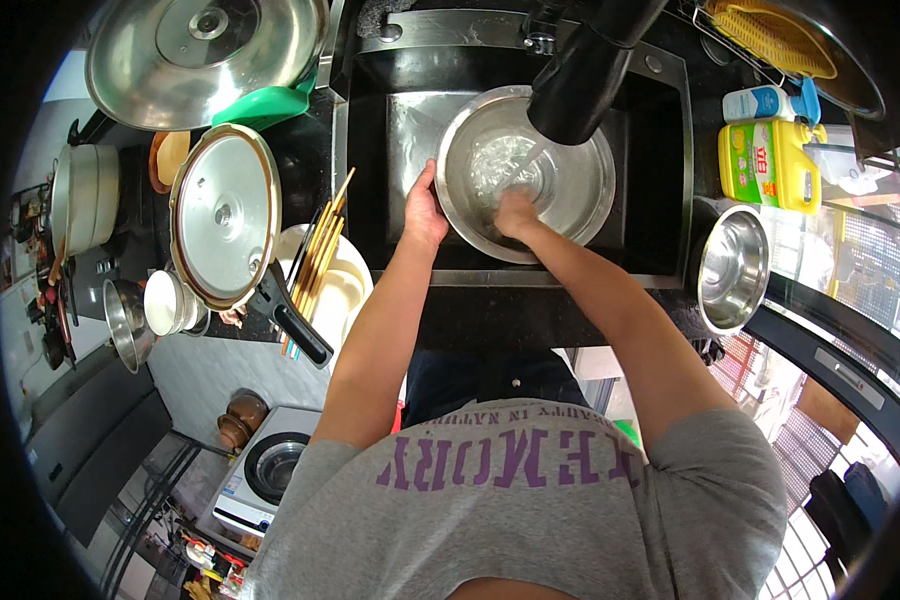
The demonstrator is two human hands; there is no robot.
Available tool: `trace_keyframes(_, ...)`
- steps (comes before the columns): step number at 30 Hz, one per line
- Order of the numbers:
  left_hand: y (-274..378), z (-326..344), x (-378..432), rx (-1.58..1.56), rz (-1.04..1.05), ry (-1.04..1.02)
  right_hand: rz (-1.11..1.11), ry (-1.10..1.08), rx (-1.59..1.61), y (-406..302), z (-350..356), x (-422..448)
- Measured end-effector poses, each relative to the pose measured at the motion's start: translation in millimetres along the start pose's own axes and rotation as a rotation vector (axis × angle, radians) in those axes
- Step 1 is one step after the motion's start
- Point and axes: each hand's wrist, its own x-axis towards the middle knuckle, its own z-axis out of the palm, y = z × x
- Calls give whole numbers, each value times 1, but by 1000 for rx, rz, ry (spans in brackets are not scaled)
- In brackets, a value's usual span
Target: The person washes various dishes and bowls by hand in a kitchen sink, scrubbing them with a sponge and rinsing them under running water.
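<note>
A round stainless steel basin point(589, 191) sits in the dark sink point(412, 131), with churning water point(499, 157) in its bottom. My left hand point(425, 210) grips the basin's outer left side, thumb up along the rim. Inside the basin, my right hand point(517, 211) reaches down to the water. Its fingers are blurred and partly hidden by the splashing, so whether they hold anything is unclear. A black faucet point(577, 94) hangs over the basin's upper right, and a stream runs from it into the water.
Left of the sink stand a pressure cooker lid point(225, 202), wooden chopsticks point(320, 259) over white bowls point(352, 262), and a large metal lid point(150, 67). On the right are a yellow detergent jug point(784, 165), a spray bottle point(757, 103) and a small steel bowl point(735, 270).
</note>
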Motion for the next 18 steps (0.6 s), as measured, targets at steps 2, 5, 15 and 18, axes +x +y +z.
trace_keyframes(2, 2, -23, 13, -30, 25, 13, -97, 78, 323, -22, -19, -22)
trace_keyframes(5, 4, -39, 18, -70, 18, -35, -180, 287, 718, -67, -73, -77)
trace_keyframes(15, -1, -22, 9, 89, 26, -37, 50, 1243, 705, -110, -154, 37)
trace_keyframes(18, 1, -31, 16, 30, 37, -78, -98, 1412, 661, -91, -165, 41)
